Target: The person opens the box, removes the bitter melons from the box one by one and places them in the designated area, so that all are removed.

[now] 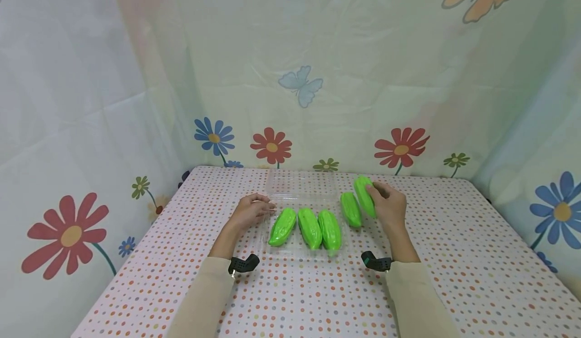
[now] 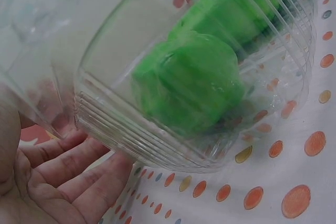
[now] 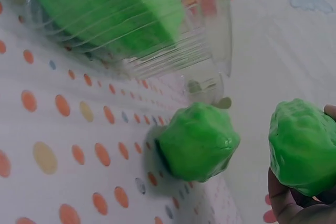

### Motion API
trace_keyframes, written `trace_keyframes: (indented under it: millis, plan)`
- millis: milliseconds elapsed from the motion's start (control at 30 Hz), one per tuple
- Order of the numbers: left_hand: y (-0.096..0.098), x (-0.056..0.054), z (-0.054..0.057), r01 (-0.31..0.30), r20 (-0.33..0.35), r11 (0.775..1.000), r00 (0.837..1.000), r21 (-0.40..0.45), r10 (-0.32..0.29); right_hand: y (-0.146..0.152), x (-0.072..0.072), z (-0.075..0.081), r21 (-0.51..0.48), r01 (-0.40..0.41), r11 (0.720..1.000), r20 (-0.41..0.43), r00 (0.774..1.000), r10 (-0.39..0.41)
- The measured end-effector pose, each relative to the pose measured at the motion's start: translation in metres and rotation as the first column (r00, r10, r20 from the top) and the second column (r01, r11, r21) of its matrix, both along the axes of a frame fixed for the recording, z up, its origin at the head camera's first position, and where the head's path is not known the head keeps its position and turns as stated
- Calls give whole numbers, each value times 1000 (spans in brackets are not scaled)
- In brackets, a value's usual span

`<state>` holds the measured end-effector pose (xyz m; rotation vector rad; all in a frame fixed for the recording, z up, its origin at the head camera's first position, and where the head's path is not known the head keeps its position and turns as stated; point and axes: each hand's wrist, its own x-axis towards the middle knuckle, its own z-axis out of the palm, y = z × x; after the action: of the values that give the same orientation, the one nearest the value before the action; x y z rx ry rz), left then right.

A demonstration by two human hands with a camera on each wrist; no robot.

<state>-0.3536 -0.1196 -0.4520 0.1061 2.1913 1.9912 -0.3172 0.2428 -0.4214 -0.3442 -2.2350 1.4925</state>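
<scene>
A clear plastic clamshell box (image 1: pixel 290 254) stands in the middle of the table with its lid (image 1: pixel 299 182) folded back. Three bright green, bumpy, ridged bitter melons lie in it: a left one (image 1: pixel 282 227), a middle one (image 1: pixel 310 228) and a right one (image 1: pixel 330 230). Beside the box, another bitter melon (image 1: pixel 351 210) rests on the table. My right hand (image 1: pixel 389 204) grips a further bitter melon (image 3: pixel 302 145), raised at the right. At the box's left side, my left hand (image 1: pixel 250 211) has its fingers (image 2: pixel 100 182) extended against the plastic near the hinge.
The table (image 1: pixel 290 302) wears a polka-dot cloth. Behind it hangs a pale curtain (image 1: pixel 254 40) with flowers and butterflies, which also runs along both sides. A black wrist strap (image 1: pixel 243 264) sits on each arm.
</scene>
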Motion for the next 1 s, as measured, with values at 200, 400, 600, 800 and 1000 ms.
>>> trace_keyframes:
  millis: [200,400,600,800,1000]
  plan:
    - [0,2,1,4,4,1000,1000,7,-4,2,-2,-10,3,12,1000,33,999,-12]
    - [0,1,3,13,2,1000,1000,12,-13,5,-4,-18,21,25,999,71,997,-27]
    - [-1,1,3,19,15,1000,1000,19,-20,8,-6,-23,46,25,999,76,997,-28]
    - [-1,2,3,24,8,999,1000,24,-24,10,-8,-30,71,34,997,110,993,-42]
    - [-1,2,2,27,11,999,1000,28,-28,12,-9,-36,98,26,995,111,993,-37]
